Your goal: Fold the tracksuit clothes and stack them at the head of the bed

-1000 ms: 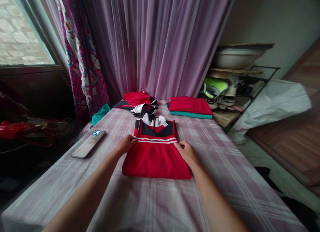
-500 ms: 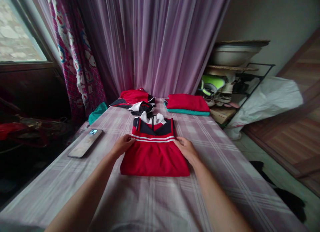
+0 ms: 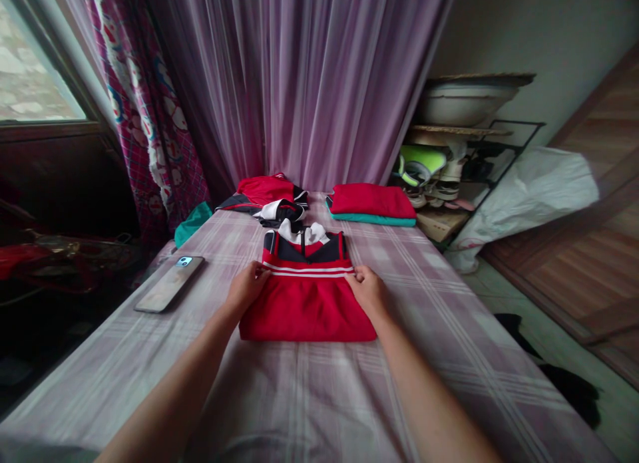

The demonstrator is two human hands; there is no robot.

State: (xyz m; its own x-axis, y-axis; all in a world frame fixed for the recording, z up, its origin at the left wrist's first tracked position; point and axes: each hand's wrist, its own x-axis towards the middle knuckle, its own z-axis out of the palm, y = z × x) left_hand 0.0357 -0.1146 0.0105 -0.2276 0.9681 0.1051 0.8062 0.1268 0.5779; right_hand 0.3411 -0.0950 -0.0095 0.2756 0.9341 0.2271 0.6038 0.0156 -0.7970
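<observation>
A folded red zip-neck top (image 3: 307,310) lies flat in front of me, with a navy upper part, a white collar at the far end and two white stripes across its middle. At the left end of the stripes, my left hand (image 3: 245,287) pinches the cloth edge between thumb and fingers. My right hand (image 3: 369,290) grips the opposite edge at the same height. The red lower part spreads out between my wrists, slightly creased below the stripes.
The top rests on a checked tablecloth (image 3: 299,396). A phone (image 3: 170,285) lies to the left. Behind are rumpled red and navy clothes (image 3: 267,191) and a folded red and teal stack (image 3: 372,202). Purple curtains (image 3: 299,84) hang behind; a shoe rack (image 3: 449,177) stands at right.
My fingers have closed more tightly on the top's side edges, and the striped band has risen slightly over the navy part. The whole view has shifted a little.
</observation>
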